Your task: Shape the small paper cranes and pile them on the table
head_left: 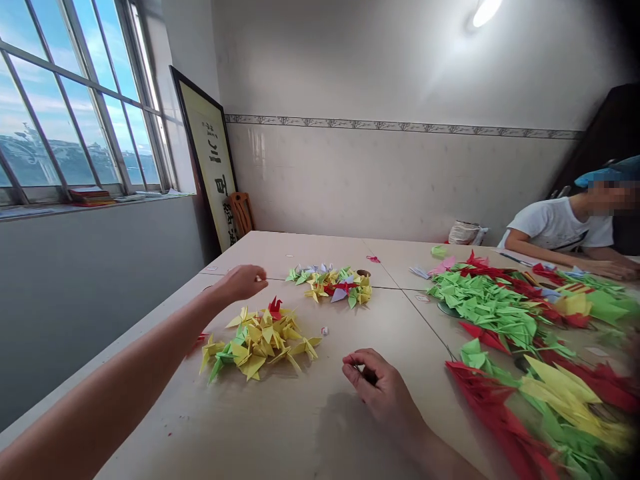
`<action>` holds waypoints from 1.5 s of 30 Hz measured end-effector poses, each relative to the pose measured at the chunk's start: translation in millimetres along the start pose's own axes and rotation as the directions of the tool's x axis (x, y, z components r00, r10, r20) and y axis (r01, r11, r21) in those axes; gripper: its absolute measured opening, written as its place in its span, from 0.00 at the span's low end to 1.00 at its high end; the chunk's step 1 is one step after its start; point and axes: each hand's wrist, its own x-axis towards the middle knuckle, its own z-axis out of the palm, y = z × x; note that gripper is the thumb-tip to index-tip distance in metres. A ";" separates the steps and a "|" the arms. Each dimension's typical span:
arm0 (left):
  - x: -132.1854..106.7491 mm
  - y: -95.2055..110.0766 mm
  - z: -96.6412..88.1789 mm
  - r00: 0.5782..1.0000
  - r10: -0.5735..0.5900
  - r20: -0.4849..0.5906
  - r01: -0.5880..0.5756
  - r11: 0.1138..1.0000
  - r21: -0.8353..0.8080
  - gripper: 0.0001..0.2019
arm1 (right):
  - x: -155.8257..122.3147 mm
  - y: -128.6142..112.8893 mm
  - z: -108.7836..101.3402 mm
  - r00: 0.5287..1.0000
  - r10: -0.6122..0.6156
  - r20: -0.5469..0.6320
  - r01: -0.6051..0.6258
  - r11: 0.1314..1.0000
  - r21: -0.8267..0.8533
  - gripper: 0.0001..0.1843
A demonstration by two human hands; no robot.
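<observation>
My left hand (244, 281) is raised over the table's left side, behind the near pile, its fingers curled in a pinch. Whatever it may hold is too small to name. In front of me, my right hand (376, 381) pinches thumb and forefinger together above the table; a thin dark line shows at the fingertips, but I cannot make out what it is. Between the hands lies a pile of folded yellow paper cranes (263, 340), with some green ones and a red paper crane (275, 307) on top. Farther back sits a mixed cluster of paper cranes (334, 285).
Heaps of green paper cranes (487, 303) and red paper cranes (500, 413) cover the table's right side. A small white scrap (325, 331) lies between my hands. A person in a white shirt (560, 223) leans on the far right edge. A framed scroll (207, 153) leans by the window.
</observation>
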 end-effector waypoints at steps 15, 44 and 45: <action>89.8 78.7 84.2 0.956 0.156 0.249 -0.182 0.980 0.082 0.13 | 8.9 0.2 -2.5 0.988 0.150 -0.018 -0.149 0.988 0.050 0.11; -79.1 112.5 84.6 0.895 0.391 -0.216 -0.434 0.650 -0.624 0.10 | -1.1 -11.6 -17.9 0.940 -0.342 -0.005 0.297 0.824 -0.483 0.14; -79.6 113.0 83.9 0.898 0.387 -0.211 -0.428 0.651 -0.627 0.10 | -1.5 -12.0 -18.1 0.944 -0.329 0.006 0.288 0.818 -0.499 0.15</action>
